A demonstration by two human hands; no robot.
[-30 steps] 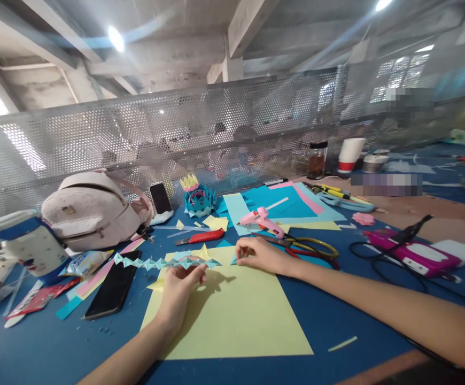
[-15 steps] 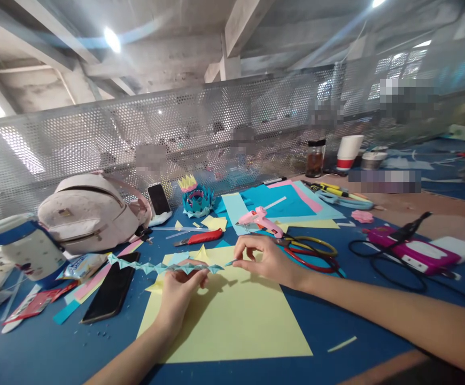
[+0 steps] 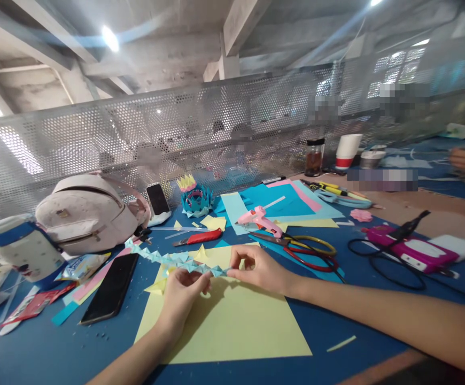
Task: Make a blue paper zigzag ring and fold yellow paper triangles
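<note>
Stretching between both hands, the folded teal paper chain [image 3: 168, 259] is hanging just above the yellow sheet [image 3: 232, 321] on the worktop [image 3: 336, 321]. The left hand [image 3: 184, 291] is pinching its middle with fingers closed; the right hand [image 3: 256, 267] is nipping the near end between thumb and forefinger. Its far end is trailing toward the black phone [image 3: 110, 289]. It is looking feather-light, crushable and springy, so light grips on the fold points are probably serving best.
</note>
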